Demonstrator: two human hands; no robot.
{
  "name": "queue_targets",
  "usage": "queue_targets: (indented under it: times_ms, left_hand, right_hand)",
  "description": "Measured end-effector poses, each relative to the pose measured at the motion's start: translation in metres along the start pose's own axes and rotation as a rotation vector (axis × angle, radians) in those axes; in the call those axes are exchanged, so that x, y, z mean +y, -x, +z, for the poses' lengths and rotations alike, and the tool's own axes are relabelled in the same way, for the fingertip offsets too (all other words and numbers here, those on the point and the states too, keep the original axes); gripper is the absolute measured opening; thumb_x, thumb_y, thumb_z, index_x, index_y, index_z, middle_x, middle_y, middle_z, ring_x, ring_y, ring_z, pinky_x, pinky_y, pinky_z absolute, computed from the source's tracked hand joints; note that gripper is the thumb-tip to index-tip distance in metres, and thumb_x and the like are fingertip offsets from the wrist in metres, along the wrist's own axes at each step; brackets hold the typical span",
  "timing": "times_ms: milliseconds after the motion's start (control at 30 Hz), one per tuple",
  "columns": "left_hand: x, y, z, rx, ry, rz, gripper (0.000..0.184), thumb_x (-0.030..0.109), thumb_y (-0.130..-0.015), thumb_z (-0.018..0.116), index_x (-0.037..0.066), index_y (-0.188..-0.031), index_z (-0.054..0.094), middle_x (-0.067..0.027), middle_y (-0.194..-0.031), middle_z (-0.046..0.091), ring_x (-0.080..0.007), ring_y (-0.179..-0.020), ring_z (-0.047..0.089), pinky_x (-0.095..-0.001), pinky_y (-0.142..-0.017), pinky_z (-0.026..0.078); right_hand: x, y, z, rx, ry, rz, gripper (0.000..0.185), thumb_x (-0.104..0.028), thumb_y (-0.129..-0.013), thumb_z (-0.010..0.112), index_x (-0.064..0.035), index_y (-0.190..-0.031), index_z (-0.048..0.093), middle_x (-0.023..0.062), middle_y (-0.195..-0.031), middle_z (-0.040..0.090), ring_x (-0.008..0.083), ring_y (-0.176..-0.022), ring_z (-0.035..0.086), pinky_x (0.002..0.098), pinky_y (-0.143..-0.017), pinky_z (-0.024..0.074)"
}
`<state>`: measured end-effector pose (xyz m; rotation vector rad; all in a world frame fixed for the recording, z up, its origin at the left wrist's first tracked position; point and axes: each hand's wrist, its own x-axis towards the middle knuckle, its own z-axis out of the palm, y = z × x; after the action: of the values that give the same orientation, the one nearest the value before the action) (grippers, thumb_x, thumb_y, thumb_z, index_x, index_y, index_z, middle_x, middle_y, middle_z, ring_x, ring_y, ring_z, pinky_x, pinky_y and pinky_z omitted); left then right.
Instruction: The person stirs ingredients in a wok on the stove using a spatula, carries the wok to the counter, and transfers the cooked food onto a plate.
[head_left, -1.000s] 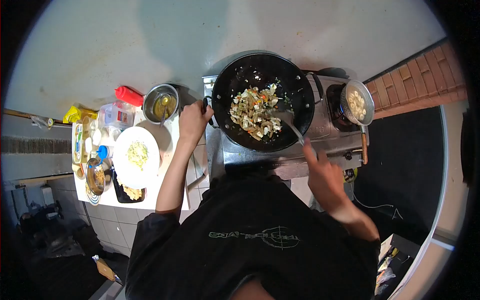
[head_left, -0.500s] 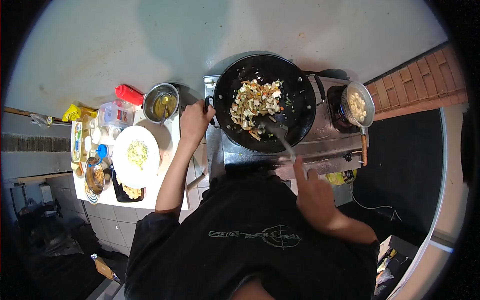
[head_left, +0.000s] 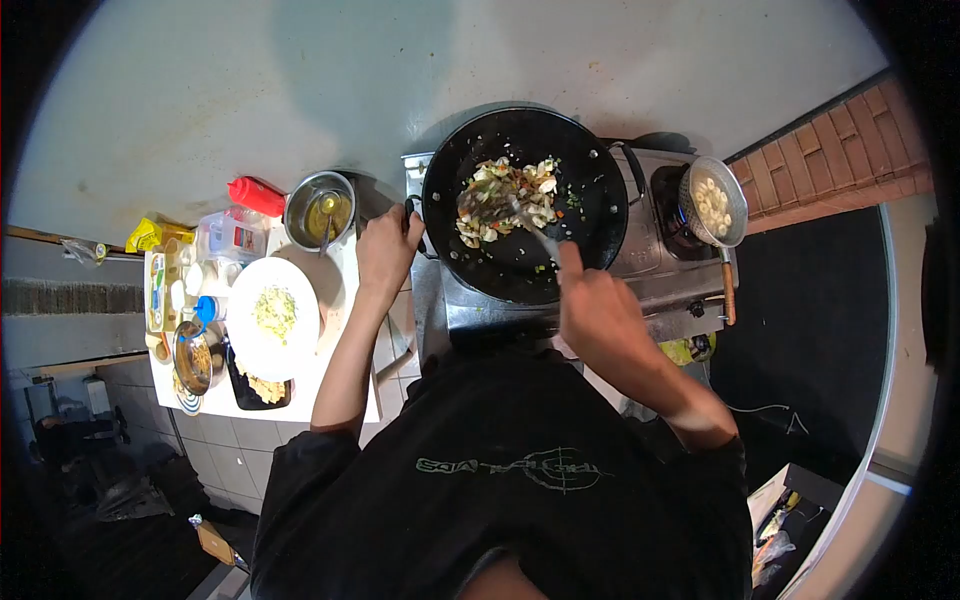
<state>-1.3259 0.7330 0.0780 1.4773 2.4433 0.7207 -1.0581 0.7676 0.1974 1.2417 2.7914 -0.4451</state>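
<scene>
A large black wok sits on the metal stove, holding a mix of chopped vegetables and pale pieces on its left side. My left hand is closed round the wok's left handle. My right hand grips a metal spatula by its handle, index finger stretched along it. The spatula's blade is blurred and partly hidden among the food.
On the right burner stands a smaller pan with pale round pieces in liquid. The left table holds a white plate with chopped greens, a steel pot, a red bottle and a black tray of food.
My right hand has moved up and left, pushing the spatula from the wok's lower right into the food. The food has shifted upward. My left hand stays on the handle.
</scene>
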Motion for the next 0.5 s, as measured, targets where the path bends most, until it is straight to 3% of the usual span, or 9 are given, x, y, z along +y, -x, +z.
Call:
queue_targets:
  times_ms: [100,233,300,433,500]
  left_hand:
    - [-0.003,0.002,0.002,0.015,-0.001,-0.004,0.032,0.031,-0.090,0.055,0.001,-0.080,0.060,-0.0213,-0.072,0.065,-0.0407,-0.069,0.064,-0.0488,-0.064,0.051]
    - [0.001,0.005,0.001,0.031,-0.031,0.011,0.032,0.031,-0.092,0.053,0.001,-0.083,0.060,-0.0205,-0.073,0.065,-0.0400,-0.070,0.064,-0.0487,-0.063,0.050]
    - [0.002,0.006,0.001,0.051,-0.035,0.023,0.032,0.031,-0.092,0.053,0.001,-0.085,0.061,-0.0205,-0.073,0.064,-0.0397,-0.071,0.063,-0.0487,-0.064,0.049]
    - [0.004,0.007,0.001,0.062,-0.073,0.007,0.031,0.031,-0.093,0.052,0.002,-0.088,0.062,-0.0199,-0.080,0.066,-0.0390,-0.074,0.064,-0.0481,-0.064,0.049]
    - [0.003,0.007,0.004,0.080,-0.082,0.023,0.030,0.030,-0.093,0.052,0.002,-0.089,0.062,-0.0195,-0.081,0.066,-0.0388,-0.075,0.064,-0.0479,-0.065,0.049]
  right_hand:
    - [-0.005,-0.014,0.006,-0.127,-0.023,-0.046,0.046,0.000,-0.079,0.053,0.0115,-0.123,0.044,0.0269,-0.078,0.065,0.0402,-0.073,0.068,0.0458,-0.067,0.0559]
    - [0.028,-0.057,-0.002,-0.085,0.025,0.108,0.033,-0.001,-0.076,0.055,0.0083,-0.108,0.057,0.0292,-0.085,0.065,0.0432,-0.082,0.067,0.0473,-0.076,0.0549]
    - [0.048,-0.069,-0.032,-0.047,0.005,0.035,0.025,0.000,-0.075,0.054,0.0072,-0.097,0.062,0.0296,-0.089,0.065,0.0442,-0.087,0.065,0.0465,-0.080,0.0540]
    - [0.055,-0.093,-0.081,0.146,0.272,-0.019,0.020,-0.002,-0.073,0.056,0.0071,-0.089,0.065,0.0272,-0.090,0.066,0.0398,-0.089,0.066,0.0458,-0.081,0.0537]
    - [0.066,-0.124,-0.081,0.065,0.296,0.008,0.018,-0.003,-0.073,0.056,0.0066,-0.085,0.065,0.0260,-0.087,0.066,0.0394,-0.087,0.066,0.0462,-0.080,0.0539]
